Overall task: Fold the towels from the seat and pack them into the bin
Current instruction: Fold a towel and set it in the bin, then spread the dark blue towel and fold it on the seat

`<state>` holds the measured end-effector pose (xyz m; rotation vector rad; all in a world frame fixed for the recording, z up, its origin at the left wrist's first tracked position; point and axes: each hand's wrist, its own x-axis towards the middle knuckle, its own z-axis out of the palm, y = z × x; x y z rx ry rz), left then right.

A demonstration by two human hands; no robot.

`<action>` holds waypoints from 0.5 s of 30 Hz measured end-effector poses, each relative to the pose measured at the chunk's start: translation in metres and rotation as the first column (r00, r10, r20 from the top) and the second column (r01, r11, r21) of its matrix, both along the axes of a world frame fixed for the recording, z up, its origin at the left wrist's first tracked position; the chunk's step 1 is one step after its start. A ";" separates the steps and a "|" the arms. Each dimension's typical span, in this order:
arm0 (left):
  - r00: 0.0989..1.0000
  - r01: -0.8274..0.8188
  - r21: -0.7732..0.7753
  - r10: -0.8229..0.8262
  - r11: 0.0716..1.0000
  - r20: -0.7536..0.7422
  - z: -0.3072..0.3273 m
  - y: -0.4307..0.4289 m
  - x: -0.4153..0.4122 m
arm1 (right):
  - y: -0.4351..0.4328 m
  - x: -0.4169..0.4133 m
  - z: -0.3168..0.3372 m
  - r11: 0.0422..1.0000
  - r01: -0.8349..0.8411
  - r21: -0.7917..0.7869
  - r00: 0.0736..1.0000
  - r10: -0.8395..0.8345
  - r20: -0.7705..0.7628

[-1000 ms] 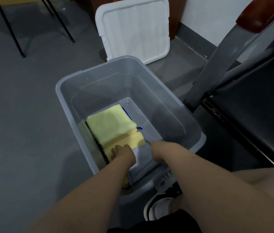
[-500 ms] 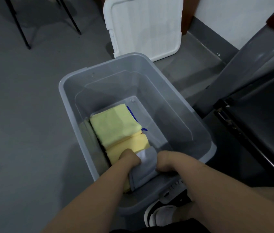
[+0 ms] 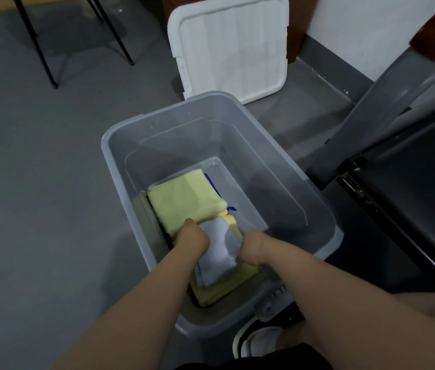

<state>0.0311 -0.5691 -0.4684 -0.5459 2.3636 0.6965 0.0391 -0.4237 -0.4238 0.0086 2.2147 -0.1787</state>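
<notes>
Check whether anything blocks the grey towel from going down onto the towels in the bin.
Nothing visible does. The left hand and right hand hold the grey towel directly on the yellow towels at the near end of the bin; the lid is off, propped behind it.

There is one grey bin (image 3: 277, 182). There is one white lid (image 3: 232, 46).

Four towels show in the bin. One is a pale yellow towel (image 3: 184, 201). One is a darker yellow towel (image 3: 221, 289). One is a white towel (image 3: 219, 249). One is a blue towel (image 3: 212, 184), and only a thin edge of it peeks out. More towels may hide under these; I cannot tell.

There are two hands, the left hand (image 3: 192, 236) and the right hand (image 3: 253, 247).

There is one shoe (image 3: 261, 340), one dark seat (image 3: 411, 209) and three thin black legs (image 3: 35, 41).
</notes>
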 end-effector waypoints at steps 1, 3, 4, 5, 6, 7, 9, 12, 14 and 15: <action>1.000 0.027 -0.059 -0.027 0.998 -0.002 -0.004 -0.001 0.001 | 0.000 0.002 -0.001 1.000 -0.013 -0.002 0.999 0.013 0.037; 0.982 0.186 -0.183 -0.180 0.965 0.048 -0.006 -0.001 0.007 | 0.001 0.003 0.002 0.999 -0.047 0.016 0.996 0.046 0.073; 0.974 0.226 -0.213 -0.217 0.951 0.063 -0.006 -0.001 0.009 | 0.003 0.002 0.004 0.998 -0.055 0.018 0.996 0.053 0.069; 0.968 0.250 -0.230 -0.237 0.941 0.084 -0.002 -0.001 0.010 | 0.005 0.001 0.006 0.998 -0.054 0.015 0.997 0.053 0.060; 0.967 0.253 -0.238 -0.241 0.938 0.078 0.002 0.001 0.010 | 0.006 -0.001 0.010 0.998 -0.061 0.009 0.997 0.061 0.045; 0.963 0.270 -0.253 -0.263 0.929 0.062 0.004 0.001 0.009 | 0.006 -0.003 0.013 0.998 -0.064 0.007 0.998 0.063 0.026; 0.963 0.270 -0.249 -0.263 0.930 0.064 0.022 0.007 0.004 | 0.005 -0.008 0.023 0.999 -0.046 -0.004 0.999 0.046 -0.004; 0.957 0.281 -0.180 -0.289 0.943 -0.018 0.059 0.023 -0.014 | 0.005 -0.017 0.051 0.999 -0.016 -0.048 0.995 0.012 -0.099; 0.939 0.301 -0.095 -0.312 0.949 -0.146 0.090 0.043 -0.032 | 0.011 -0.027 0.082 0.998 -0.036 -0.051 0.973 0.023 -0.229; 0.922 0.321 -0.070 -0.328 0.945 -0.206 0.109 0.057 -0.040 | 0.017 -0.031 0.100 0.998 -0.010 -0.069 0.955 -0.011 -0.297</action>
